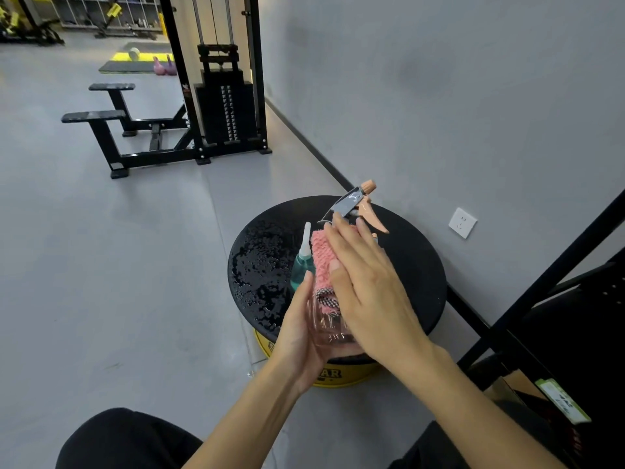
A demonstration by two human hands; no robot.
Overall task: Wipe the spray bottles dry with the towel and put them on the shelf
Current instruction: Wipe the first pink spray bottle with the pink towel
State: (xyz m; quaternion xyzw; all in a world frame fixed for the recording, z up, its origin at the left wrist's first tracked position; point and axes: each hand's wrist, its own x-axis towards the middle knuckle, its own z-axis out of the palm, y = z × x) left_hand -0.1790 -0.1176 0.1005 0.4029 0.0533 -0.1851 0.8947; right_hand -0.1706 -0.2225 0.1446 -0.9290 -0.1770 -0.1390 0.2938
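Note:
A clear spray bottle [329, 328] with a grey and peach trigger head [356, 203] is held tilted above a round black stool top [416, 265]. My left hand [299, 336] grips the bottle's lower body from the left. My right hand [368, 289] lies flat with straight fingers, pressing a pink towel [321, 262] against the bottle's side. A small teal bottle [302, 265] with a white nozzle stands on the stool just left of the towel.
Water drops cover the stool's left half [260, 265]; its base is yellow [331, 377]. A black shelf frame [554, 299] stands at the right by the grey wall. A cable weight machine [223, 103] and bench stand further back on the floor.

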